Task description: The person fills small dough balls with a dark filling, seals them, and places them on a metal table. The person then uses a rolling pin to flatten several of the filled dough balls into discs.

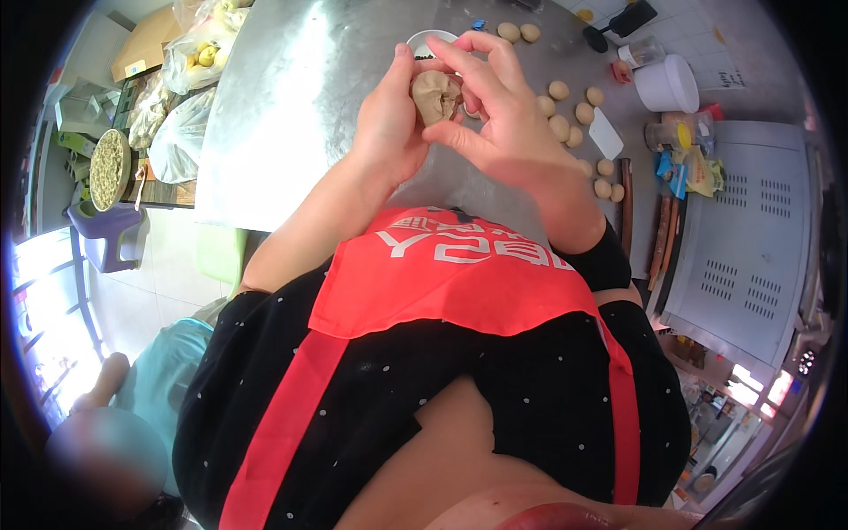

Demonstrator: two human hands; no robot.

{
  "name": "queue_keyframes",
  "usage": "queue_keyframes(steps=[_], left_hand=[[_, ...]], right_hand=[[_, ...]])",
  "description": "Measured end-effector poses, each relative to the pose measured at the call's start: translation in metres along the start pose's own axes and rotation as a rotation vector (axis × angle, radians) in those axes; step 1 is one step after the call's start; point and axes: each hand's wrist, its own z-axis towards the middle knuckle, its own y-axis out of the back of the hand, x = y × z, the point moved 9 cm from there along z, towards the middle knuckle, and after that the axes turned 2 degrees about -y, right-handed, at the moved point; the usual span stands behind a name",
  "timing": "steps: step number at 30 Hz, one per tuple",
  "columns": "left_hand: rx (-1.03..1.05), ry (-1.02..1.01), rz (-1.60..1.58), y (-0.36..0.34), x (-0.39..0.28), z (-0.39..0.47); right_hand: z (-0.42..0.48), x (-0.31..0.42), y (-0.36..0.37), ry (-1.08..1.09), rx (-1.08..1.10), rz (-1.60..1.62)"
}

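A ball of brown dough [435, 98], its top gathered into folds, rests in my left hand [391, 122]. The fingers of that hand curl around its far side. My right hand [497, 99] is at the right of the dough, thumb near its lower edge and fingers bent above it; whether the fingertips press on it is hard to tell. Beyond the hands stands a white bowl [430, 38] with dark contents, partly hidden. Several round dough balls [558, 91] lie on the metal table [265, 132] to the right, near a white scraper [605, 134].
Wooden rolling pins [626, 205] lie along the right, beside a grey metal appliance [748, 232]. A white bucket [666, 84] and jars stand at the back right. At left are plastic bags of fruit [207, 55], a round tray of food [110, 169] and a purple stool [109, 232]. Another person [162, 371] is at lower left.
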Motion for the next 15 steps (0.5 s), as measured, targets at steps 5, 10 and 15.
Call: queue_keyframes(steps=[5, 10, 15], left_hand=[[0.046, 0.007, -0.054, 0.004, 0.005, 0.004], [-0.051, -0.102, -0.124, 0.007, -0.002, 0.000], [0.470, 0.113, -0.278, 0.003, 0.007, 0.010]], right_hand=[[-0.007, 0.007, -0.004, 0.388, 0.057, -0.241], [-0.008, 0.007, -0.015, 0.254, 0.026, -0.113], [0.005, 0.019, -0.003, 0.118, 0.191, -0.197]])
